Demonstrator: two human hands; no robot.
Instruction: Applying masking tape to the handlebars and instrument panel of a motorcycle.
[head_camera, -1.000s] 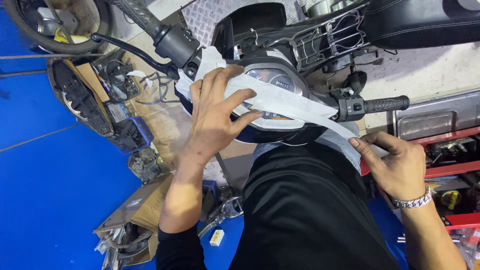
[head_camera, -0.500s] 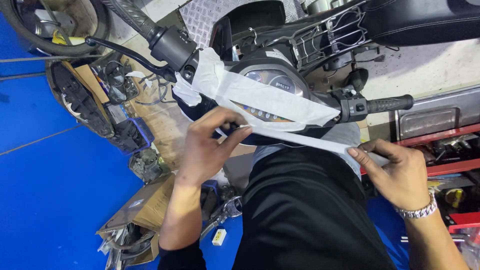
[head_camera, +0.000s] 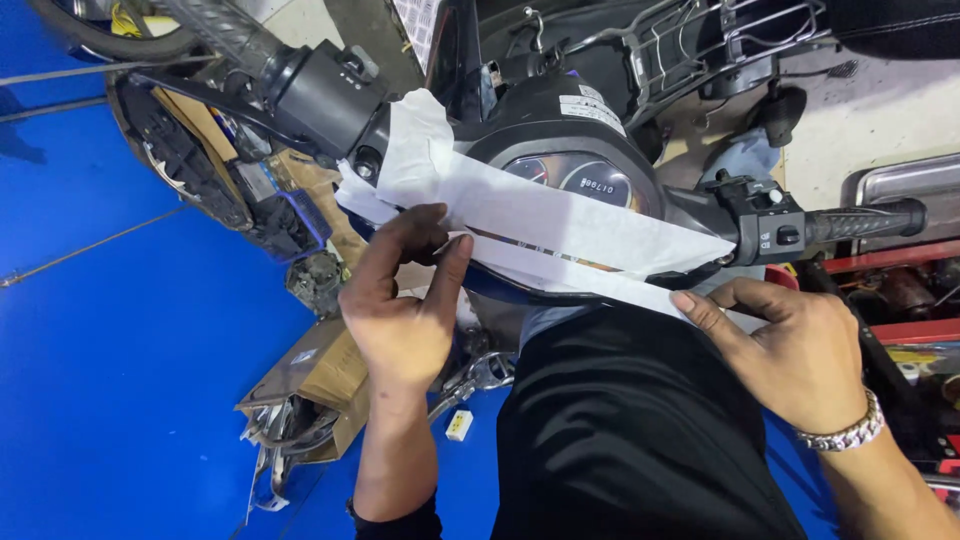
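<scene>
Head view: a white strip (head_camera: 560, 215) lies across a scooter's instrument cluster (head_camera: 570, 175), running from the left switch housing (head_camera: 330, 95) towards the right grip (head_camera: 860, 222). Left hand (head_camera: 405, 305) pinches the strip's lower edge between thumb and forefinger, just below the cluster. Right hand (head_camera: 790, 350) is closed on the strip's far end, pulling it taut under the right switch box (head_camera: 765, 225). The strip already covers the lower dial face; its upper left end is bunched, and the lower band hangs free, so smoothing and fixing appear unfinished. A cardboard box (head_camera: 320, 375) sits on the blue floor (head_camera: 120, 380).
</scene>
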